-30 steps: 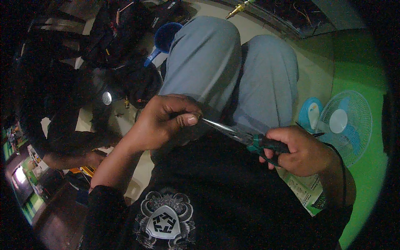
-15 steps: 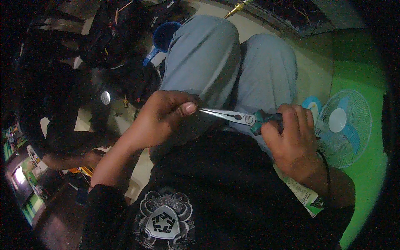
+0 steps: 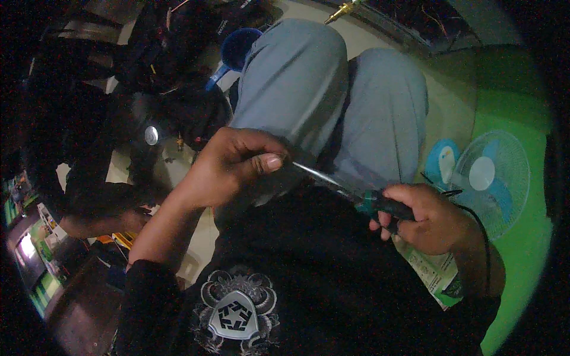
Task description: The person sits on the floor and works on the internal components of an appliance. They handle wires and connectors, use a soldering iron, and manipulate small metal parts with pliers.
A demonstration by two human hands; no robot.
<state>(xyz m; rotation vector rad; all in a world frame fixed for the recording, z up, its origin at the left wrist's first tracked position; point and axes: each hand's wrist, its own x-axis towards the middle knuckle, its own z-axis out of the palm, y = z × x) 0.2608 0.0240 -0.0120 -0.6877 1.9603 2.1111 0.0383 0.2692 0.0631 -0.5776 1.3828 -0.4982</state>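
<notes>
Long-nose pliers (image 3: pixel 323 176) with dark green handles lie across my lap, held in my right hand (image 3: pixel 430 216). Their slim metal jaws point left and are seen nearly edge-on. At the jaw tips, my left hand (image 3: pixel 237 160) is closed in a pinch, thumb against the bent forefinger. Whatever lies between those fingers is too small or hidden to make out. Both hands are above my thighs in grey trousers (image 3: pixel 297 77).
A fan (image 3: pixel 493 178) with blue blades stands at the right by the green surface. Beyond my left knee is a blue dipper (image 3: pixel 237 50). A brass-coloured nozzle (image 3: pixel 339 13) is at the top. Another person's hand (image 3: pixel 135 221) is at the left, below a round metal disc (image 3: pixel 152 135).
My right hand has turned and dropped slightly, rolling the pliers from flat-side view to edge-on, their handles lower. My left hand keeps its pinch and has barely moved.
</notes>
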